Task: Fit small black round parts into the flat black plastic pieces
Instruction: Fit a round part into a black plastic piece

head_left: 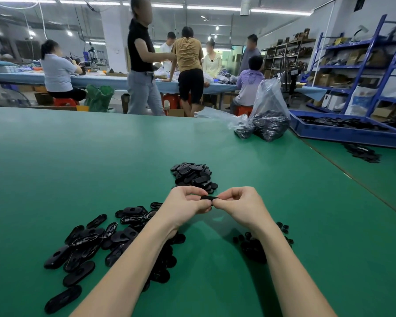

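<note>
On the green worktable (pixel 78 156), a flat black piece (pixel 209 198) is pinched between the left hand (pixel 188 205) and right hand (pixel 238 205), probably for pressing in a part from the small round parts (pixel 254 244), loose flat pieces (pixel 89 243) within reach.

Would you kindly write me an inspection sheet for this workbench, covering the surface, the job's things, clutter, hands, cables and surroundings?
Surface: green table mat, with a seam at right.
Job's things: flat black piece held between both hands; loose flat pieces at left; a second heap beyond the hands; small round parts under the right forearm.
Clutter: clear bags of black parts; blue tray of black parts at right.
Hands: left hand and right hand both pinch the piece.
Cables: nothing seen on the table.
Surroundings: people at a far bench; blue shelving at right.
</note>
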`<state>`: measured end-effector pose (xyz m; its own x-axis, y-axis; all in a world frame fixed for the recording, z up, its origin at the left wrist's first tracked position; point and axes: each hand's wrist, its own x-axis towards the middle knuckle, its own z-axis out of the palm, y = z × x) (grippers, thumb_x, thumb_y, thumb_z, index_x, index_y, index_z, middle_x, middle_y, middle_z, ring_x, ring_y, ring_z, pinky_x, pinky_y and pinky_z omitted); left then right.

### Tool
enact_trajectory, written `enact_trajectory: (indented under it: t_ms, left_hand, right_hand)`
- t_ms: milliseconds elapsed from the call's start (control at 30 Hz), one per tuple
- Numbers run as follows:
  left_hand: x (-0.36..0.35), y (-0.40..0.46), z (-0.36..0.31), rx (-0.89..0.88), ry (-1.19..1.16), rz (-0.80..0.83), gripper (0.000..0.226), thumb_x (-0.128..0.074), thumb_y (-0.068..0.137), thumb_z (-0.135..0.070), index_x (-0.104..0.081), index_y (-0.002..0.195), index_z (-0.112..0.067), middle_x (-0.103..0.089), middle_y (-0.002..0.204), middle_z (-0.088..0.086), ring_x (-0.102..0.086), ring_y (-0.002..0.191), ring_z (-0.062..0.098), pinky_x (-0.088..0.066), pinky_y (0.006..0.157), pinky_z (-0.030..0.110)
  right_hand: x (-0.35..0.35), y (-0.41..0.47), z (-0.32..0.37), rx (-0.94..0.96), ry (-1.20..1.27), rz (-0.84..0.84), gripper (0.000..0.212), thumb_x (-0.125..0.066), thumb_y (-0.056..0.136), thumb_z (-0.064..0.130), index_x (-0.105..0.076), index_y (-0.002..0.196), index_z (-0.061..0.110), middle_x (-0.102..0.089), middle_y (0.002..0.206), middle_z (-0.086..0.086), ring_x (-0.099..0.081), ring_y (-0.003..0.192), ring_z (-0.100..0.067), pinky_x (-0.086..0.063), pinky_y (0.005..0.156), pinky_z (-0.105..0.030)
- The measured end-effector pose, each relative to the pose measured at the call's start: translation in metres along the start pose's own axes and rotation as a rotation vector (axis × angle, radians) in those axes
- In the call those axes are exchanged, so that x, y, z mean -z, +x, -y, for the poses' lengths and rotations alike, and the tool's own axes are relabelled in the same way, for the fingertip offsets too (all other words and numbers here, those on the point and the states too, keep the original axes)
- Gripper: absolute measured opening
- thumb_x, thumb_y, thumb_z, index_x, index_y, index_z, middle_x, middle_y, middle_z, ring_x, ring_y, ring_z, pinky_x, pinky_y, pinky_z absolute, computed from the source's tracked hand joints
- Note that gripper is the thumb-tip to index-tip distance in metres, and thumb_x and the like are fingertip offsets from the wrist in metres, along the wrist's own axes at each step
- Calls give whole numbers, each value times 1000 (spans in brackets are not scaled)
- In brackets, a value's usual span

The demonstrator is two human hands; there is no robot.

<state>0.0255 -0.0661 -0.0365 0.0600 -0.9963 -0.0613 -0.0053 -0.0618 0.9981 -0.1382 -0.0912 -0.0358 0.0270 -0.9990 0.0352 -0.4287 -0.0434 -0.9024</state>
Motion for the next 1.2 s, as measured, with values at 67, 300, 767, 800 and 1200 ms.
enact_trajectory:
  t_ms: [67,300,767,800,1200]
  left_hand:
    - [-1,1,1,5,6,-4,18,-71,85,9,-64,94,-5,-74,74,8,-70,61,12,-57,66,18]
    - [10,3,2,-96,177,26,19,-73,85,-1,-66,99,-13,-77,77,4,-70,71,15,-56,84,29]
    - [25,64,-17,-325,704,-398,15,-79,79,-31,-77,95,-30,-68,81,-15,-66,84,13,-52,81,26]
    - [25,76,-25,-307,723,-410,17,-78,81,-32,-76,97,-29,-68,84,-14,-66,91,14,-52,84,27]
    - [22,129,-30,-94,951,-343,22,-69,88,-43,-73,107,-32,-71,114,-3,-63,111,22,-49,90,32]
  right_hand:
    - [0,-1,1,3,3,1,16,-86,73,25,-72,68,20,-63,55,16,-53,51,2,-39,49,-7]
    - [-4,-4,0,-22,142,35,10,-84,79,19,-75,78,15,-62,58,12,-47,45,2,-34,44,-8]
    - [3,-3,-5,-44,49,89,7,-76,86,29,-74,88,24,-79,90,-2,-54,46,-4,-42,52,-14]
    - [2,-3,-5,-40,40,99,6,-76,86,29,-74,87,24,-79,90,-2,-54,47,-4,-42,53,-15]
    - [1,-1,-8,-32,43,160,7,-73,87,27,-75,89,21,-79,87,0,-55,48,-3,-43,52,-11]
